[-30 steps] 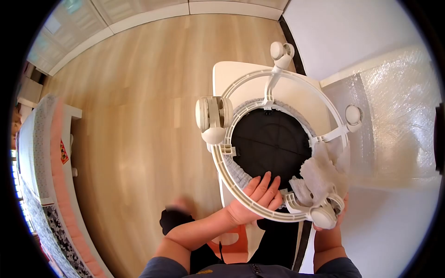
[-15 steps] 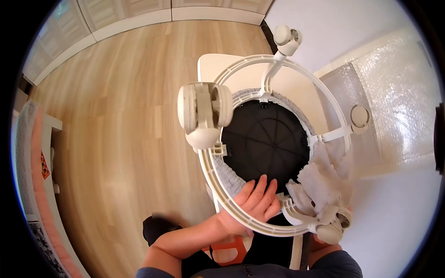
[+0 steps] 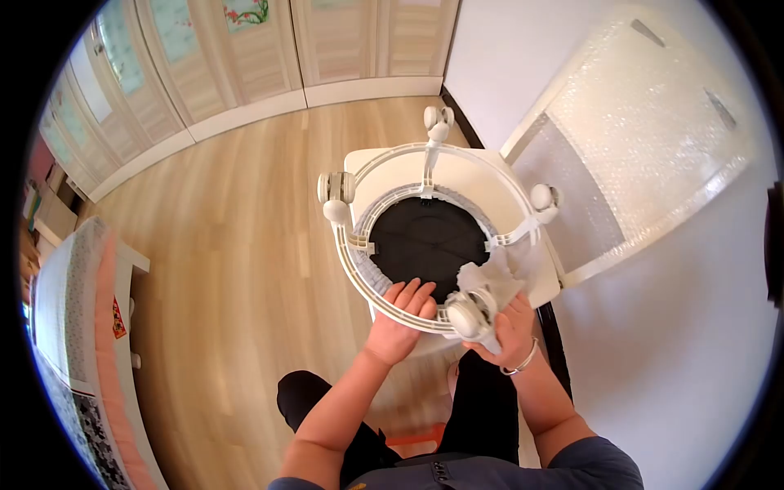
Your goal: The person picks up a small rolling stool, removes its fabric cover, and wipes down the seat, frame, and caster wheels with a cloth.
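A round stool with a white ring base point(image 3: 353, 278) and several casters lies upside down, its black underside point(image 3: 429, 241) facing up and grey fabric around the edge. My left hand point(image 3: 396, 327) reaches beneath the ring, its fingers curled over the near edge of the seat. My right hand point(image 3: 514, 331) grips a crumpled whitish cloth point(image 3: 494, 282) beside the nearest caster point(image 3: 468, 317). The cloth drapes around the far side of that caster and its leg. Some of the right fingers are hidden behind the cloth and caster.
Under the stool is a cream chair seat point(image 3: 367, 160), its back covered in bubble wrap point(image 3: 645, 122) against the white wall. Cabinets point(image 3: 245, 57) line the far side. A bed with a pink edge point(image 3: 106, 327) stands at left. Part of an orange thing point(image 3: 416, 437) shows between my legs.
My view has risen and pulled back, so the stool looks smaller and more of the room shows. My right hand, mostly hidden before, is now visible beside the near caster with the cloth.
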A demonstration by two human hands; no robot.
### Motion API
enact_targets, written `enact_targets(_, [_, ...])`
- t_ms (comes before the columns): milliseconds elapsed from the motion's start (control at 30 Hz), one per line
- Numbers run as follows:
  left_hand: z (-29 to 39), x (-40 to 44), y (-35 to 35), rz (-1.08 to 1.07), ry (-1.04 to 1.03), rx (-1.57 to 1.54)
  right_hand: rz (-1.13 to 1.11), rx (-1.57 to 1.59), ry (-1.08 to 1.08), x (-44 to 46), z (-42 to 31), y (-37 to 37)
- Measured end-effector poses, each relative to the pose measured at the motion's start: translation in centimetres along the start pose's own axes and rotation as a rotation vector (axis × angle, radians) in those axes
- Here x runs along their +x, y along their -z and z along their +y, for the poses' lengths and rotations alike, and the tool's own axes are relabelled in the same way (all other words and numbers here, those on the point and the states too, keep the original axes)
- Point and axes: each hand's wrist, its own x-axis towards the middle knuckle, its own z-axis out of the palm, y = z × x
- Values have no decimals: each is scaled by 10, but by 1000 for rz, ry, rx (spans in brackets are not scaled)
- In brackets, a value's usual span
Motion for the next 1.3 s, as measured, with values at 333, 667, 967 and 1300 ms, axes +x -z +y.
enact_targets(333, [-4, -17, -4, -151, 37, 70, -11, -15, -88, -4, -24, -9])
enact_targets(667, [-4, -17, 2, -203, -1, 66, 47, -98, -84, -5, -25, -8])
enact_targets(967, [53, -21, 38, -80, 578, -1128, 0, -35, -56, -11, -32, -6])
enact_targets(1300, [59, -13, 5, 176, 755, -1314, -100, 9, 125, -23, 53, 33])
